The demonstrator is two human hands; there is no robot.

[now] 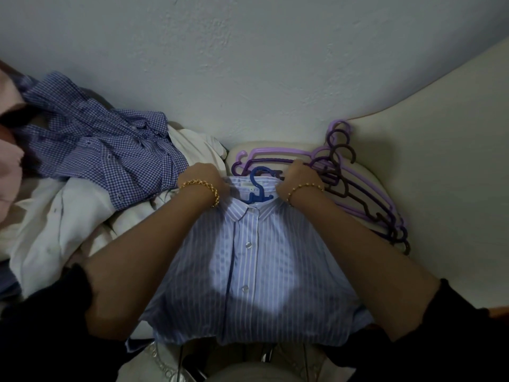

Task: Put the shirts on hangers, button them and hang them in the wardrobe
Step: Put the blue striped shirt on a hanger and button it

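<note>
A light blue striped shirt (256, 277) lies flat in front of me, buttoned down the front, with a blue hanger (257, 186) inside it whose hook sticks out of the collar. My left hand (202, 177) grips the shirt's left shoulder by the collar. At the right shoulder my right hand (298, 176) grips the fabric in the same way. Both hands wear gold bracelets.
A blue checked shirt (104, 144) lies crumpled at the left on top of white garments (55, 230). Several purple and dark hangers (358, 183) are stacked at the right, behind the striped shirt. A pale wall (248, 64) rises just behind.
</note>
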